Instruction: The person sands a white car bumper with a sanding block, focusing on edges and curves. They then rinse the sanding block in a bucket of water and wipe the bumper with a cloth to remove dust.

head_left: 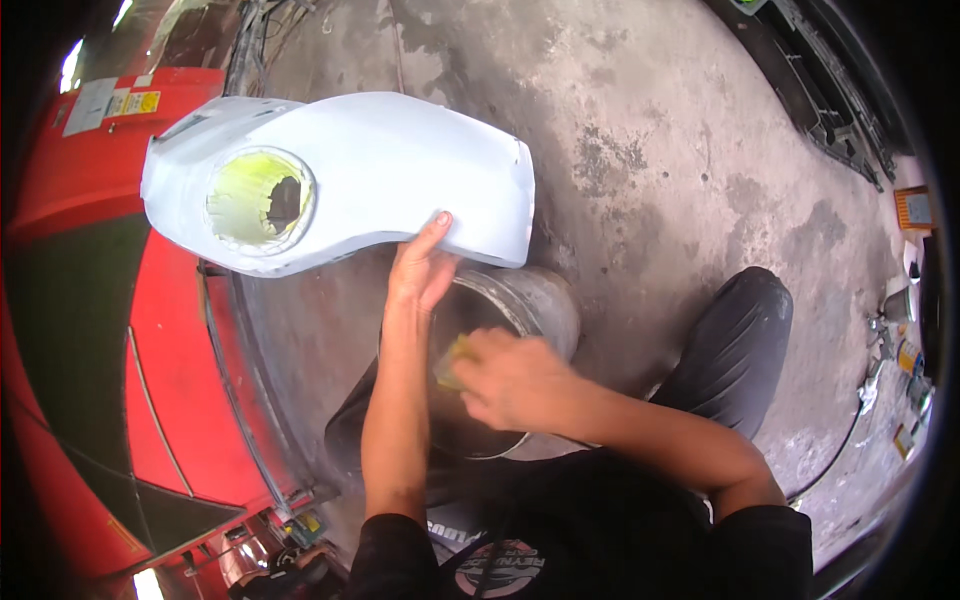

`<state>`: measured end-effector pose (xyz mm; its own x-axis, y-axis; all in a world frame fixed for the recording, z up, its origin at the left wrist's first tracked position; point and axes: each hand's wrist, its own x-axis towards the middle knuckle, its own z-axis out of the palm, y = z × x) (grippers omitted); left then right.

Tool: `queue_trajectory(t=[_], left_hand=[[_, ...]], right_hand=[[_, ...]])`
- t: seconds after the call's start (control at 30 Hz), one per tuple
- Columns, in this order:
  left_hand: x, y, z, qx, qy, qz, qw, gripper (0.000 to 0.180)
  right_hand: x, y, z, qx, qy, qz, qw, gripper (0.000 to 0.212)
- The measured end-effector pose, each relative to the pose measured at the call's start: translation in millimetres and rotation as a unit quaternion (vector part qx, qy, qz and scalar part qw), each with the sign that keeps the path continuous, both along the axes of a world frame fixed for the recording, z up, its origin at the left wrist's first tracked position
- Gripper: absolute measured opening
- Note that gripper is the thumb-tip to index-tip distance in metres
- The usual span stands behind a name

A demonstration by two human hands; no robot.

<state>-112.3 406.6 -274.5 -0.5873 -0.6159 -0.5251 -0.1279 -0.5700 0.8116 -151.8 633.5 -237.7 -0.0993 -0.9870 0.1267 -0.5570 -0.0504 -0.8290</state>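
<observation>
A light grey curved body panel point(400, 150) has a round opening lined with rough yellow-green material at its left end. My left hand point(425, 272) grips the panel's lower edge, the thumb on its upper face and the fingers behind it. Lower and to the right, my right hand point(520, 380), slightly blurred, pinches a small yellowish pad point(452, 365), perhaps a sponge. That hand is over the mouth of a round grey bucket point(557, 305) between my knees. Its contents look dark, and my arms cover part of the rim.
A red car point(165, 340) with dark glass takes up the left side. Long black plastic car parts point(815, 85) lie at the upper right on the stained concrete floor point(660, 130). Small boxes, tools and a black cable point(835, 465) line the right edge.
</observation>
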Motion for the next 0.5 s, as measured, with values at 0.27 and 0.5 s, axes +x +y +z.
queue_trajectory(t=[0.27,0.5], left_hand=[[-16.9,12.5,-11.6,0.007,0.017,0.009,1.000,0.053],[-6.4,-1.3,-24.0,-0.037,0.033,0.040,0.998,0.049]], right_hand=[[-64.0,-41.3,-137.1,-0.099,-0.196,-0.507,0.833,0.041],[-43.4,-43.6,-144.3,-0.076,-0.242,-0.442,0.860,0.039]])
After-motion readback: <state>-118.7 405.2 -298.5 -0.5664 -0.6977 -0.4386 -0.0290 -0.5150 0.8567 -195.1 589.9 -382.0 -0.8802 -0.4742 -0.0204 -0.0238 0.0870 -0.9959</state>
